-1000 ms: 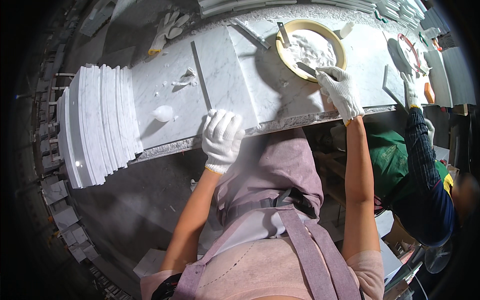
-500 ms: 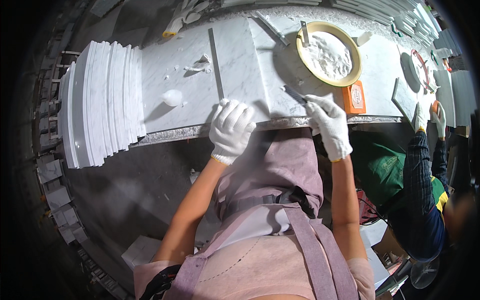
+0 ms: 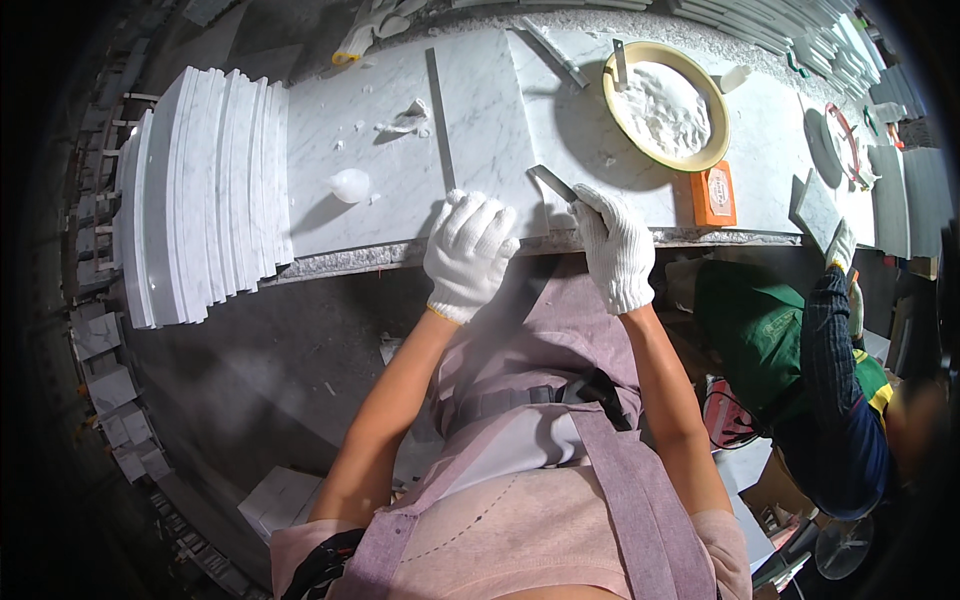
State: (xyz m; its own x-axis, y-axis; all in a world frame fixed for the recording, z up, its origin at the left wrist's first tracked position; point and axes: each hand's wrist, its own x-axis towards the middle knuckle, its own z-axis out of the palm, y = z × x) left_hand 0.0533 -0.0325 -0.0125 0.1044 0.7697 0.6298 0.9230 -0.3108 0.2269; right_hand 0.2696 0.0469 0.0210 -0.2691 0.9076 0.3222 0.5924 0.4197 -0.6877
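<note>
My left hand, in a white knit glove, rests at the near edge of a grey-veined white marble slab. Its fingers lie forward over the stone and the thumb points right. Gloved the same way, my right hand grips a flat metal scraper blade. The blade slants up and left, its tip by the slab's right edge; the fingers hide its other end. To the right stands a yellowish bowl of white powder or paste, with a second metal strip leaning inside its rim.
Stacked white slabs stand at the left. A white lump and a crumpled scrap lie on the bench. An orange box sits below the bowl. At the right, a co-worker in a green cap handles a small slab.
My right hand has moved left with the scraper blade, bringing its tip to the slab's right edge. My left hand stays on the slab. The co-worker's small slab has tilted.
</note>
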